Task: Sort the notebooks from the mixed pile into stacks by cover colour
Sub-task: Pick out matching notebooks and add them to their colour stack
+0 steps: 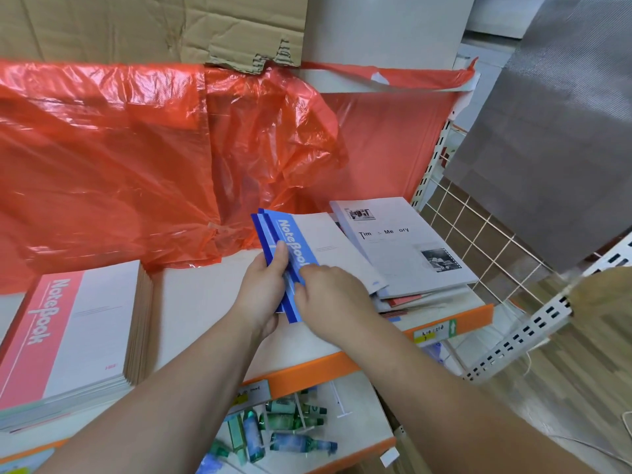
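Mid-sort, blue covers in hand. Gripping a few blue notebooks by the spine edge with left hand and right hand alike, at the left edge of the mixed pile. Next, likely: squaring them, then setting down on the shelf, apart from the pink stack.

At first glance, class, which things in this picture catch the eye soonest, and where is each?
The crumpled red-orange plastic sheet draped across the back of the shelf dominates. In the centre, the left hand and right hand hold a few blue-spined notebooks. A tall stack of pink-covered notebooks stands at the left.
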`<state>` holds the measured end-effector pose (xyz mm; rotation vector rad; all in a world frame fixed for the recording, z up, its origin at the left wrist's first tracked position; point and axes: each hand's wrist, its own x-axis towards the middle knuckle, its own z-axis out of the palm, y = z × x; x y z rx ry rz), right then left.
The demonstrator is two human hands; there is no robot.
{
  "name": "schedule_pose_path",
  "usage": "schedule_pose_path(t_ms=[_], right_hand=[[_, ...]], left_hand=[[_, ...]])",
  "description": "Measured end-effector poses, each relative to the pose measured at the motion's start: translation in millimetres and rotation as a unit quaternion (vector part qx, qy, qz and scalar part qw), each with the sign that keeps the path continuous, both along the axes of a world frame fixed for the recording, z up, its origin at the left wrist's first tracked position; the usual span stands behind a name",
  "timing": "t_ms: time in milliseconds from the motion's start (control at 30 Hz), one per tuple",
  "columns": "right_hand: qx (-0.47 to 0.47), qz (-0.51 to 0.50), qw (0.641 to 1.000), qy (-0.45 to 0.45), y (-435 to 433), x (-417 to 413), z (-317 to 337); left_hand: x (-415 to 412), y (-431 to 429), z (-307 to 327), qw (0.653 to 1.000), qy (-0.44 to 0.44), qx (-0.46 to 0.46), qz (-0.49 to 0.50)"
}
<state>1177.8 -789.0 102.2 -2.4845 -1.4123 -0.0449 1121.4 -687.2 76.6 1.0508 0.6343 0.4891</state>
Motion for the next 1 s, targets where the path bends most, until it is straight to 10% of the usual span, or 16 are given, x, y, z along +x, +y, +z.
schedule_pose_path(t_ms=[167,300,500,733,1000], right_hand=[[0.051,0.077,0.990,0.105,4.2,1.2,-17.0],[0.142,-0.061,0.976,0.154,6.5,28.7,-25.9],[0.159,-0.137,0.837,0.505,4.0,44.8,-37.1],[0.223,-0.112,0.886,0.390,11.7,40.1,-45.7],[0.285,-0.090,0.851,0.431,15.8,34.2,-66.4]], left_hand=[[-10.1,9.2,-8.9,0.998,0.040,0.034,0.038],[-22.3,16.4,-7.4,0.997,0.048,0.023,0.048],[-37.6,23.6,-7.8,0.999,0.033,0.022,-0.017],[-40.1,35.5,-16.7,0.977,0.092,0.189,0.044],[-39.7,31.2,-31.0,0.966,0.080,0.238,0.055]])
